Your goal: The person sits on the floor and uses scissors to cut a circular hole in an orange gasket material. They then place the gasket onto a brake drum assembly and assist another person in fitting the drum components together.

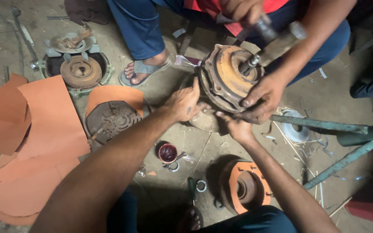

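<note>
- At twelve o'clock from you, the rusty orange round metal motor housing (pixel 229 77) stands tilted on the concrete floor (pixel 324 97).
- Your left hand (pixel 185 102) presses spread fingers against its rim.
- Your right hand (pixel 235 125) grips its lower edge, fingers curled.
- A co-worker's hand (pixel 262 97) steadies its far side.

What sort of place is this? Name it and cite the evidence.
Probably a repair workshop for motors or pumps, worked on the floor: a rusty round housing held by several hands, other dismantled metal parts, and orange gasket sheet.

Bare forearms without sleeves; dark blue trousers.
</note>
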